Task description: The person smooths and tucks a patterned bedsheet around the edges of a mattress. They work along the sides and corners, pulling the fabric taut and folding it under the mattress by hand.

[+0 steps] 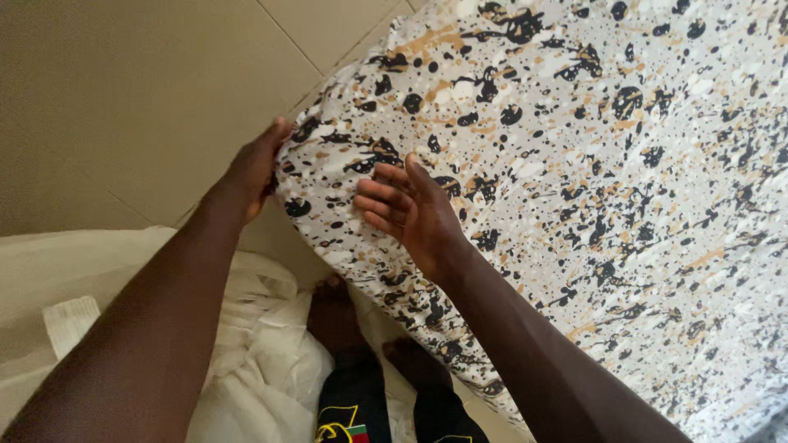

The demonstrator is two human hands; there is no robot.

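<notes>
— Spattered sheet (591,164): white cloth flecked with black and tan, stretched over a mattress corner that fills the right and upper part of our view. Where do we have it?

— Our left hand (254,168) is closed on the corner's edge, fingers tucked behind the cloth, thumb side toward us.

— And the other?

— Our right hand (410,209) hovers open just beside that corner, fingers spread and slightly curled, palm facing left; we cannot tell whether the fingertips touch the fabric.

— Below us?

— Our bare feet (336,312) stand on the tiled floor (123,98), against the mattress side, dark trouser legs (353,402) showing. A heap of pale white cloth (254,361) lies at lower left, touching our feet.
</notes>
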